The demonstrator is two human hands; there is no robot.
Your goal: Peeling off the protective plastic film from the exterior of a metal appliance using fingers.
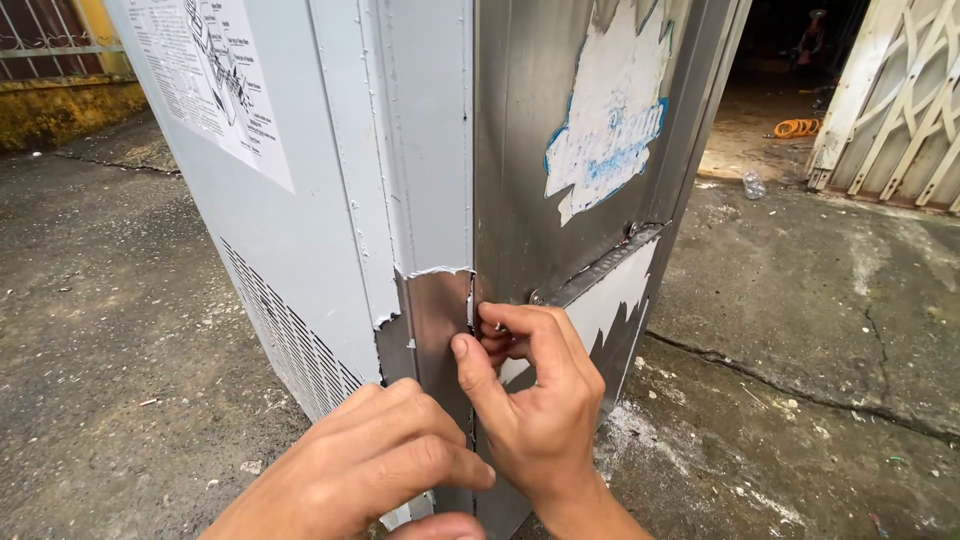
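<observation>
At the bottom centre of the frame, the left hand rests against the cabinet corner, fingers curled into a loose fist. Whether it grips anything cannot be told; its fingers cover the surface beneath.

Just above and to the right, the right hand pinches the film edge at the corner seam, thumb pressed on the bare metal, fingertips tucked into the gap. The film is a pale grey protective layer on the corner strip, centre frame. Below a ragged torn line it is already stripped, exposing bare steel.

Hazards, as judged from this position:
- The torn edge is jagged. A sideways pull is likely to tear off a narrow sliver rather than a full sheet.
- The fingertips sit against a sheet-metal seam. A slip along that edge could cut the skin.
- The grip covers only a small tab. A sudden release could throw the hand back.

Further up, right of centre, the steel panel carries a white and blue sticker remnant, partly peeled. A diagram label sits at upper left.

Beyond, cracked wet concrete surrounds the cabinet; footing may be slippery. A folding gate stands at upper right, and an orange hose coil lies near it.
</observation>
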